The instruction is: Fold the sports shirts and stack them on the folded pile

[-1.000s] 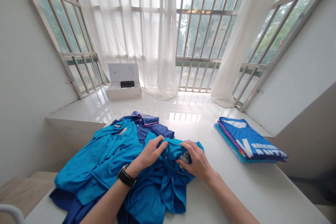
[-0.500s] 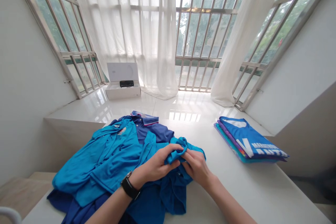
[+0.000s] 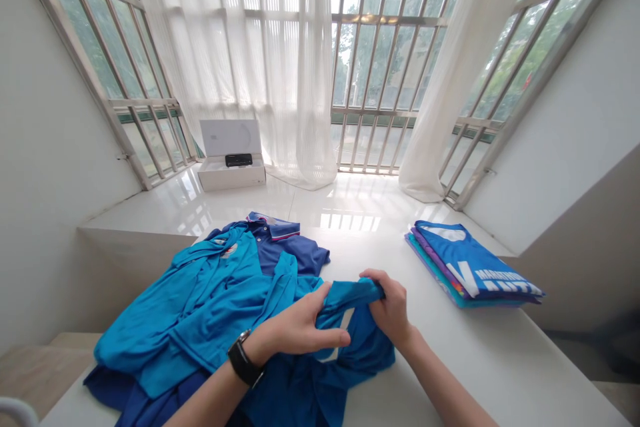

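A teal-blue shirt (image 3: 200, 307) lies spread and rumpled over a dark blue polo shirt (image 3: 280, 250), whose collar and buttons show at the top. My right hand (image 3: 393, 307) is closed round a gathered end of the teal cloth and holds it raised. My left hand (image 3: 300, 323), with a black watch at its wrist, holds the same cloth loosely. Its thumb sticks out to the right, while its other fingers are mostly hidden by the fabric. Between the hands the cloth is stretched into a band, with a pale gap below it.
A folded stack of shirts (image 3: 470, 267), blue with white lettering on top, sits to the right on the white ledge (image 3: 440, 360). An open white box (image 3: 233, 177) with a black object (image 3: 239, 160) in it stands at the back left. Sheer curtains (image 3: 280, 67) hang before barred windows.
My right hand has moved right, away from my left, drawing the bunched teal cloth out into a stretched band. My left thumb has straightened. The view has shifted slightly.
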Available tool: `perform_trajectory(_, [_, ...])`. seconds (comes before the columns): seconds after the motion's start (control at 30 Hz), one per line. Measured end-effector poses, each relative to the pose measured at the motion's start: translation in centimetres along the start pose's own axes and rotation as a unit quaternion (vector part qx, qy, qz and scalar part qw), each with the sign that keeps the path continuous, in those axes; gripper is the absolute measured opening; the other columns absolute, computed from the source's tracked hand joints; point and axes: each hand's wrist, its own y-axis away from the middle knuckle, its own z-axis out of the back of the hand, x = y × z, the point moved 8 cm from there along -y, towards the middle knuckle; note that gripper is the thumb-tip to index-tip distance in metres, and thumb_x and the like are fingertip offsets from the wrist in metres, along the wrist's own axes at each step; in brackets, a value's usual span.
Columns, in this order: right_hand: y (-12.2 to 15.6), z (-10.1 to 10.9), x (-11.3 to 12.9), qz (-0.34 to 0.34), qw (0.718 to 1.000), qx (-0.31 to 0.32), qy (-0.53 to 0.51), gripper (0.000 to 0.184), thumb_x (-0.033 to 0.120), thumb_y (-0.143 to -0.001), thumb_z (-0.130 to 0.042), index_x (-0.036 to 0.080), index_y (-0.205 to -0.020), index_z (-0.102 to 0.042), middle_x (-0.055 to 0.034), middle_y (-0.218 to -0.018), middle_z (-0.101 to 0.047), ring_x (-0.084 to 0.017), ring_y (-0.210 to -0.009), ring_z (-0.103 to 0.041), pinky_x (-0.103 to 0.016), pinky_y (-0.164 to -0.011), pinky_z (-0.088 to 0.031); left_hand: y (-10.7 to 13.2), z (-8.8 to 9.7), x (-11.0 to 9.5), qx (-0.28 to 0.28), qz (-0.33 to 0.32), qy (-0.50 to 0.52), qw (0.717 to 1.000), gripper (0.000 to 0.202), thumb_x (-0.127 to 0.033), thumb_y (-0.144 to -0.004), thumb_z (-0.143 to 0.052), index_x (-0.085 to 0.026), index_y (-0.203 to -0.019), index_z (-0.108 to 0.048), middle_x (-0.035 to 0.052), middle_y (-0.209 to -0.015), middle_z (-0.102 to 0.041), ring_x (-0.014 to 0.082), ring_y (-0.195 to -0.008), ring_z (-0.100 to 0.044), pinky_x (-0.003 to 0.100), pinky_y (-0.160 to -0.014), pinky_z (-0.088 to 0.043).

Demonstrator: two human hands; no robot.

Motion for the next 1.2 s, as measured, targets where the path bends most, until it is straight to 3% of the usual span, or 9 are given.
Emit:
perform_trajectory(0.13, [-0.4,-0.9,-1.5,-0.122,0.987,0.021,-0.106,0.013,0.019,-0.075,-0.054,0.023,-0.073,-0.066,0.0016,-0.063,-0.068,-0.017,-0.058,-0.061,-0.026,-0.055,-0.049,0.1,1.7,0.1,-0.018,0.021,0.024,0.999,0.037,-0.052,-0.089,-0.061,-0.019,-0.104,-0.053,-0.004,-0.076,-0.047,0.0111,-0.067,-0.043,0.022,-0.06,-0.038])
perform_trajectory(0.23, [-0.4,-2.2,-2.4,-0.198,0.959,0.066,-0.19,0.01,0.026,-0.074,-0.061,0.021,-0.067,-0.066,0.0013,-0.061,-0.066,-0.016,-0.058,-0.058,-0.026,-0.054,-0.047,0.4,2.1,-0.7,0.043,0.008,0.045,0.998,0.042,-0.057,-0.09,-0.056,-0.018,-0.075,-0.051,-0.0036,-0.069,-0.04,0.01,-0.062,-0.034,0.024,-0.055,-0.032])
perform_trajectory(0.4, [1.1,-5.3,-2.4,-0.275,0.882,0.269,-0.273,0.034,0.042,-0.068,-0.079,0.019,-0.055,-0.057,0.0038,-0.052,-0.054,-0.011,-0.051,-0.046,-0.023,-0.049,-0.036,2.0,2.4,0.3,0.125,0.033,0.15,0.98,0.068,-0.078,-0.072,-0.061,-0.019,-0.05,-0.035,-0.0044,-0.051,-0.026,0.008,-0.049,-0.022,0.029,-0.049,-0.023])
perform_trajectory(0.53, [1.8,-5.7,-2.0,-0.288,0.829,0.349,-0.328,0.051,0.057,-0.064,-0.081,0.019,-0.055,-0.049,0.0072,-0.052,-0.04,-0.007,-0.051,-0.033,-0.021,-0.047,-0.025,3.0,6.4,2.4,-0.098,-0.027,0.317,0.943,0.074,-0.089,-0.054,-0.062,-0.021,-0.049,-0.032,-0.0036,-0.047,-0.029,0.0101,-0.046,-0.033,0.029,-0.046,-0.033])
perform_trajectory(0.6, [1.5,-5.2,-2.3,-0.3,0.824,0.33,-0.35,0.054,0.06,-0.065,-0.081,0.019,-0.057,-0.047,0.0074,-0.054,-0.04,-0.007,-0.052,-0.033,-0.021,-0.048,-0.025,4.1,8.6,4.0,-0.239,-0.028,0.355,0.903,0.072,-0.093,-0.062,-0.049,-0.022,-0.054,-0.037,-0.0023,-0.05,-0.034,0.0127,-0.048,-0.04,0.03,-0.049,-0.04])
perform_trajectory(0.67, [1.1,-4.6,-2.7,-0.31,0.83,0.296,-0.358,0.052,0.058,-0.065,-0.082,0.019,-0.059,-0.049,0.0066,-0.057,-0.043,-0.008,-0.053,-0.037,-0.021,-0.049,-0.028,4.6,9.6,4.5,-0.29,-0.01,0.343,0.893,0.073,-0.094,-0.069,-0.036,-0.022,-0.06,-0.046,0.0006,-0.052,-0.042,0.0172,-0.054,-0.049,0.034,-0.054,-0.046])
perform_trajectory(0.87, [0.0,-2.3,-5.8,-0.376,0.856,0.118,-0.335,0.04,0.052,-0.068,-0.083,0.019,-0.083,-0.066,0.0007,-0.07,-0.064,-0.017,-0.066,-0.058,-0.028,-0.062,-0.047,3.1,8.4,3.1,-0.171,0.058,0.248,0.952,0.054,-0.067,-0.075,-0.067,-0.019,-0.099,-0.068,0.0045,-0.073,-0.063,0.0224,-0.074,-0.062,0.034,-0.066,-0.051])
perform_trajectory(1.03, [0.0,-0.4,-8.5,-0.402,0.857,-0.034,-0.319,0.044,0.054,-0.063,-0.085,0.022,-0.07,-0.057,0.0055,-0.057,-0.056,-0.013,-0.053,-0.051,-0.025,-0.05,-0.044,1.9,6.5,3.3,-0.069,0.148,0.052,0.985,0.063,-0.052,-0.074,-0.077,-0.019,-0.126,-0.062,-0.0025,-0.072,-0.057,0.0147,-0.066,-0.054,0.024,-0.058,-0.042])
perform_trajectory(1.2, [0.3,-0.8,-8.6,-0.413,0.846,-0.033,-0.336,0.045,0.061,-0.066,-0.082,0.023,-0.077,-0.06,0.0043,-0.061,-0.061,-0.015,-0.054,-0.056,-0.027,-0.053,-0.049,1.0,5.5,2.1,-0.028,0.087,-0.017,0.996,0.041,-0.055,-0.08,-0.07,-0.02,-0.1,-0.068,-0.0041,-0.067,-0.05,0.012,-0.061,-0.043,0.023,-0.052,-0.034])
